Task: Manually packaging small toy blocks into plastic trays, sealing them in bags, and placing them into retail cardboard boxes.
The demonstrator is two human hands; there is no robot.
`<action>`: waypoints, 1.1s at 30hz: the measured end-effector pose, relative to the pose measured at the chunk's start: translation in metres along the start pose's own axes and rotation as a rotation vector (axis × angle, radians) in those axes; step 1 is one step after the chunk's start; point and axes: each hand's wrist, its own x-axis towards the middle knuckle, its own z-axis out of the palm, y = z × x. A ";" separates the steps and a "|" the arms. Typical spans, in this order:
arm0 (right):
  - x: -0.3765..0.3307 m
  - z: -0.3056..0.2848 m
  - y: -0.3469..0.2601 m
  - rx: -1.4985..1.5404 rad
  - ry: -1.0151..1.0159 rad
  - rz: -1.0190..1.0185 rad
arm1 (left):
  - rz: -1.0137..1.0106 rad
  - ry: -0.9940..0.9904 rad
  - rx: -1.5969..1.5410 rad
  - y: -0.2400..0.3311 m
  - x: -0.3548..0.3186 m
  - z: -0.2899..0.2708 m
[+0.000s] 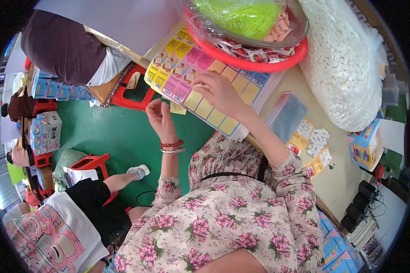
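Observation:
A colourful sheet of stickers [177,84] lies at the table's edge. Its left part bears printed pink and yellow stickers; plain yellow rectangles [250,94] fill the right part. My right hand [221,94] is over the middle of the sheet, thumb and fingers bent together at the border of the printed stickers. What they hold, if anything, is too small to name. Just off the sheet's near left corner, my left hand [161,118] is raised above the floor with its fingers curled together; their tips hide whatever is between them.
A red basin [259,67] with bagged green and pink pieces stands beyond the sheet. To its right is a big bag of white pieces [346,68]. A clear zip bag [287,116] and yellow trays with white pieces [317,143] lie nearer. Another person [54,227] sits at left.

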 end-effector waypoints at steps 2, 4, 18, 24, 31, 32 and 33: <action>-0.004 0.004 0.000 -0.106 -0.049 -0.089 | -0.100 0.009 -0.026 -0.011 0.002 -0.010; -0.007 0.010 -0.004 -0.147 -0.200 -0.081 | -0.383 -0.226 -0.066 -0.015 0.004 -0.016; 0.003 0.040 0.008 -0.598 -0.169 -0.381 | -0.422 -0.273 -0.212 -0.008 -0.004 0.001; 0.003 0.043 0.009 -0.555 -0.138 -0.343 | -0.328 -0.283 -0.144 -0.010 -0.004 0.002; 0.005 0.046 0.007 -0.394 -0.029 -0.200 | 0.063 -0.113 -0.037 -0.018 -0.007 0.007; 0.006 0.045 0.008 -0.402 -0.029 -0.200 | 0.062 -0.115 -0.045 -0.019 -0.007 0.010; 0.007 0.042 0.008 -0.347 0.047 -0.164 | 0.217 -0.180 0.184 -0.010 -0.009 0.018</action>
